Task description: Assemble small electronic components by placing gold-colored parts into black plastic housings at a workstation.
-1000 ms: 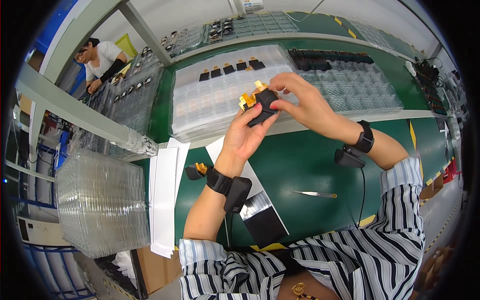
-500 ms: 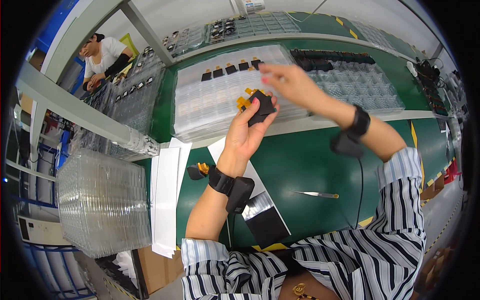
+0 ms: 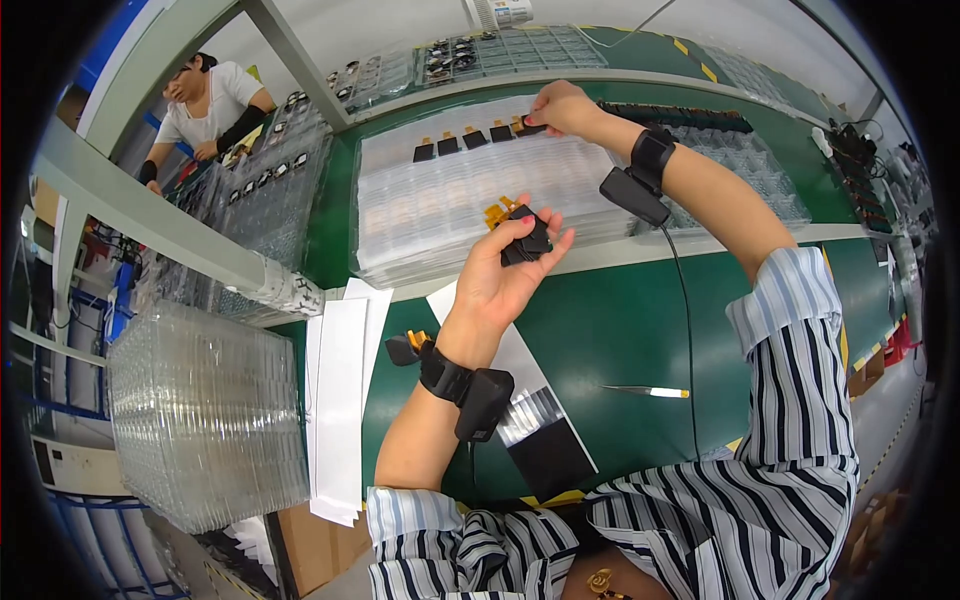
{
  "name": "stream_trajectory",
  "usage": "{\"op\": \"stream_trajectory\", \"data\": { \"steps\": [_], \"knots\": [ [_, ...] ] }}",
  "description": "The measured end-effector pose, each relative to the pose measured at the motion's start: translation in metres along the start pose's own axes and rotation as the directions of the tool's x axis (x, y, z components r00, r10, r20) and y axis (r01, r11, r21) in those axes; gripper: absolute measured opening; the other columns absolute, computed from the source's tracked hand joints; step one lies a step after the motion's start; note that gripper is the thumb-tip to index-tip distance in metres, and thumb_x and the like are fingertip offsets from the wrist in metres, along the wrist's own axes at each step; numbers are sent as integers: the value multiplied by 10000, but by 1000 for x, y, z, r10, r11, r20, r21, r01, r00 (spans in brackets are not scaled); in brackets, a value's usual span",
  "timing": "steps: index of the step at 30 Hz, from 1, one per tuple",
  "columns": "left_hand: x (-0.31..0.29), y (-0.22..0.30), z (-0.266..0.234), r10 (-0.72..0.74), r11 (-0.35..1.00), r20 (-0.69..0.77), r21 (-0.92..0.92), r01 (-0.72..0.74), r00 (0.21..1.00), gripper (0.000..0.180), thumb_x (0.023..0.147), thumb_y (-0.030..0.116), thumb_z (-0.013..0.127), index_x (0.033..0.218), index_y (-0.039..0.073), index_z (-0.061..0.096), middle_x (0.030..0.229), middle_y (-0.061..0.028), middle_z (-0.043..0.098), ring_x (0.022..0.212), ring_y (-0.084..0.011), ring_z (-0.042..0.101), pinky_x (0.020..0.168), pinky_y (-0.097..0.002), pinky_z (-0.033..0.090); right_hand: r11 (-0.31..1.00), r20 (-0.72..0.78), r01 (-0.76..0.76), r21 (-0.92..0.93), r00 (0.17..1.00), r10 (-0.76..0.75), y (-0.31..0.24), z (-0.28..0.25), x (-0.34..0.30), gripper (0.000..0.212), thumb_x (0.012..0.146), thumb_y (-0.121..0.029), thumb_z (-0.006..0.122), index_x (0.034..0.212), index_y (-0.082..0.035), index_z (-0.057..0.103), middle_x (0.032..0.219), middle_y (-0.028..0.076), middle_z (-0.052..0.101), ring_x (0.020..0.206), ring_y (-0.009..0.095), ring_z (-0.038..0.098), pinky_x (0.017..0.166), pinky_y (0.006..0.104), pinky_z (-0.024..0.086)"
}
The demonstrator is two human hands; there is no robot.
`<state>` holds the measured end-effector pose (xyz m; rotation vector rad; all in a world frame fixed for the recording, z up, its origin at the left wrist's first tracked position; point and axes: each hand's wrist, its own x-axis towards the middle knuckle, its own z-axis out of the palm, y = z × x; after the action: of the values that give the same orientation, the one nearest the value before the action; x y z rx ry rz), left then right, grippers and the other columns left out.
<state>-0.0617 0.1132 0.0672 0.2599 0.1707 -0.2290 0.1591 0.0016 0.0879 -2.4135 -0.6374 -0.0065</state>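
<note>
My left hand (image 3: 497, 265), palm up, has its thumb closed over a small stack of black square parts (image 3: 527, 243) with orange ribbon tabs. Farther off, my right hand (image 3: 565, 108) pinches a similar black part (image 3: 534, 126) at the right end of a row; the fingers partly hide it. That row of black parts (image 3: 474, 140), tabs pointing away, lies along the far side of a white-covered stack of clear trays (image 3: 430, 205). Beside my left wrist a loose black part with an orange tab (image 3: 403, 349) rests on the green table.
Tweezers (image 3: 648, 391) lie on the green tabletop (image 3: 600, 340). White paper strips (image 3: 340, 400) and a tall stack of clear trays (image 3: 205, 410) are at left. More clear trays (image 3: 725, 170) stand right, dark parts behind them. A co-worker (image 3: 215, 105) sits far left beyond the metal frame (image 3: 170, 215).
My right hand has moved away from near my left hand to the row's right end on the tray. The left hand still holds its stack, slightly lower in view.
</note>
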Motion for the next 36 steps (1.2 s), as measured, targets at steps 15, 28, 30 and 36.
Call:
{"op": "stream_trajectory", "data": {
  "steps": [15,28,30,36],
  "knots": [
    [-8,2,-9,-70,996,3,-45,71,998,351,766,-61,503,1104,14,439,962,-156,475,908,-258,491,889,-449,443,948,38,-297,-111,952,303,-30,11,15,215,727,-117,693,741,69,585,505,106,542,462,170,559,407,287,451],
    [-34,5,-16,-103,992,9,-70,103,995,344,769,-57,497,1102,-1,434,981,-168,469,925,-273,490,894,-444,439,923,-28,-375,87,925,379,-51,43,24,311,687,-186,760,748,56,574,617,108,545,499,170,496,401,278,357],
    [-38,4,-15,-114,991,18,-70,115,993,333,766,-54,501,1087,10,444,975,-163,468,922,-269,489,889,-445,444,930,23,-354,-99,934,358,-48,38,28,318,693,-198,756,762,54,575,623,106,546,509,181,503,404,281,362],
    [-52,10,-17,-116,991,24,-62,117,993,349,769,-47,500,1107,13,433,973,-158,478,927,-264,493,889,-440,444,818,67,-450,358,886,459,-66,50,35,334,675,-209,767,755,50,573,626,104,544,518,184,510,407,289,363]
  ]
}}
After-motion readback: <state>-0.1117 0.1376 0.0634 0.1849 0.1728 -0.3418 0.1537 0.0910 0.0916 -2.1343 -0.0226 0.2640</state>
